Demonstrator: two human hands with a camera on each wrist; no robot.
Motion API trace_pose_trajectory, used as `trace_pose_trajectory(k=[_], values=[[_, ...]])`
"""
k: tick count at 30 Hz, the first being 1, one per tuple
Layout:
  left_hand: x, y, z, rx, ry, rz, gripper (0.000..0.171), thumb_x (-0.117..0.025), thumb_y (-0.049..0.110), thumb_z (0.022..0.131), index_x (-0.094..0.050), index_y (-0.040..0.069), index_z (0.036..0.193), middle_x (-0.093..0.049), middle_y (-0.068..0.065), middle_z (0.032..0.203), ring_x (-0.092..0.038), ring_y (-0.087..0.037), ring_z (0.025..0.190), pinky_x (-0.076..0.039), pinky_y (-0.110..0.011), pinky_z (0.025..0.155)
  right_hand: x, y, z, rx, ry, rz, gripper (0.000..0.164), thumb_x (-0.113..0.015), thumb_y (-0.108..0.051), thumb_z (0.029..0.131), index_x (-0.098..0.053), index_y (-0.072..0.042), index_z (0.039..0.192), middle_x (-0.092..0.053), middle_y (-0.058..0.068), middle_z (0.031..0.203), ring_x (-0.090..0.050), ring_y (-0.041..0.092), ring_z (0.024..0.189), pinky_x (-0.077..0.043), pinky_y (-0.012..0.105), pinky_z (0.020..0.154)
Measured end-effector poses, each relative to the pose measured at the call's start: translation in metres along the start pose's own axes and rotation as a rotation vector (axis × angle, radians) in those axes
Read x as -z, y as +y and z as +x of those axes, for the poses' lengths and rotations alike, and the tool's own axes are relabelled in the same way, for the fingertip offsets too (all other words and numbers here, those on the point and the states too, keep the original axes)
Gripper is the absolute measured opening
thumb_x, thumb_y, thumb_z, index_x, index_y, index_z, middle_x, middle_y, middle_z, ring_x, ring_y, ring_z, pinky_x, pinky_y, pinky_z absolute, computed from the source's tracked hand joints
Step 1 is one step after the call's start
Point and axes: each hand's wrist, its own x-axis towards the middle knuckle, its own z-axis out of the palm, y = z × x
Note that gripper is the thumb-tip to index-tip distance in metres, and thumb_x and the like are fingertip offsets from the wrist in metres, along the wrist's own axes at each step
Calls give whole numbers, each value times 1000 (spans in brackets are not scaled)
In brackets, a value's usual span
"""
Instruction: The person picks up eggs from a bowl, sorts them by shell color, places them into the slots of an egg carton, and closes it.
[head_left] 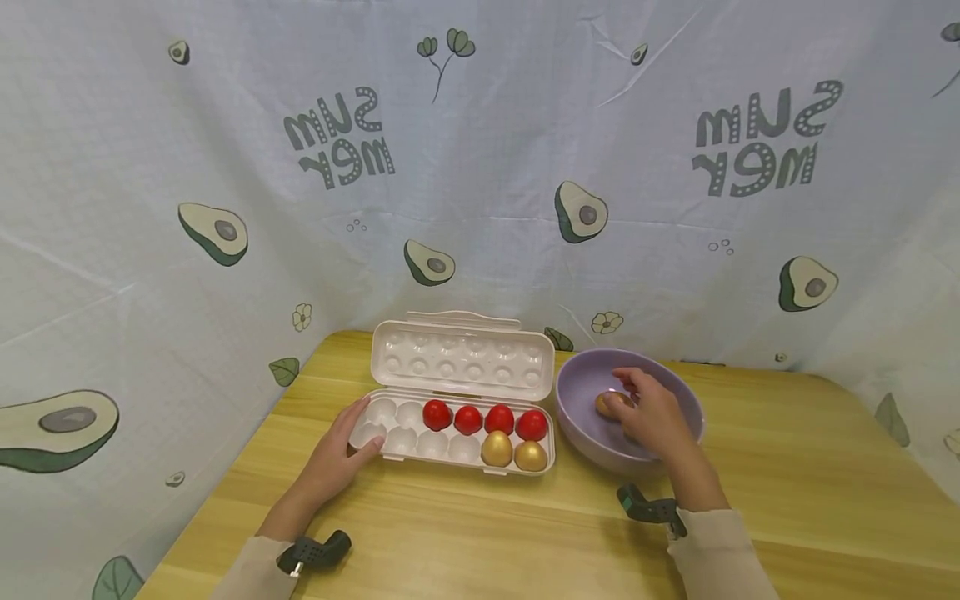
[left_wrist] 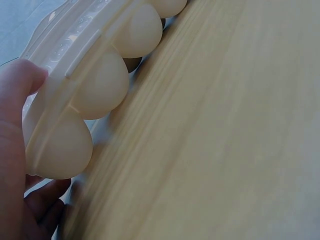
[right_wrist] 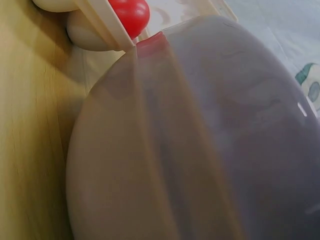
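Observation:
In the head view, my left hand (head_left: pixel 339 454) grips the left end of an open white egg carton (head_left: pixel 390 390), thumb over the front rim. The left wrist view shows that thumb (left_wrist: pixel 32 75) on the rim and fingers (left_wrist: pixel 47 200) curled below the end cup. Several red eggs (head_left: pixel 499 419) sit in the carton's back row; two gold eggs (head_left: pixel 497 448) fill the front row's right end. My right hand (head_left: pixel 656 417) reaches into a purple bowl (head_left: pixel 592 450), its thumb overlapping a gold egg (head_left: pixel 606 406), its index finger raised above the egg.
The carton and bowl stand side by side on a wooden table (head_left: pixel 465 533). The carton's lid (head_left: pixel 462 358) leans open at the back. A white curtain (head_left: pixel 495 167) with avocado prints hangs behind the table. The right wrist view is mostly filled by the bowl's outer wall (right_wrist: pixel 115 165).

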Motion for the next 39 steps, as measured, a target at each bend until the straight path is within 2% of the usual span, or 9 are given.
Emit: trace_pose_trajectory(k=[7,12,22,31,39], values=[[0,-1,-1,-3,3,-6,72,-63,34,91,-31,7,150,-34,-21,150,-33,-43,136,-26,-62,108,0,-1,0,33,-35,-21,53,-73,-23,87,-53,4,128,-58,27,123,-59,39,105,-46,54,91],[0,-1,-1,-6,4,-4,72,-63,33,91,-32,7,150,-35,-21,150,-33,-43,136,-27,-62,108,-2,0,1,55,-39,-23,51,-73,-21,87,-54,4,126,-59,27,121,-58,40,107,-45,55,93],[0,0,-1,3,-6,-2,72,-63,34,92,-31,7,150,-35,-22,150,-33,-44,136,-27,-62,108,-3,-3,-1,42,-76,-40,49,-71,-24,89,-55,4,125,-60,26,122,-57,40,110,-44,55,95],[0,-1,-1,24,-16,-6,73,-62,35,92,-30,7,151,-37,-22,149,-35,-43,135,-28,-60,109,-3,-3,-2,74,-71,-63,48,-72,-25,88,-57,4,123,-62,24,118,-58,39,106,-45,54,93],[1,0,-1,47,-30,-27,83,-70,42,85,-30,12,152,-36,-19,150,-34,-41,136,-27,-60,109,-4,-3,-3,80,-84,-51,46,-72,-23,88,-57,5,122,-62,24,116,-60,36,101,-47,53,90]])
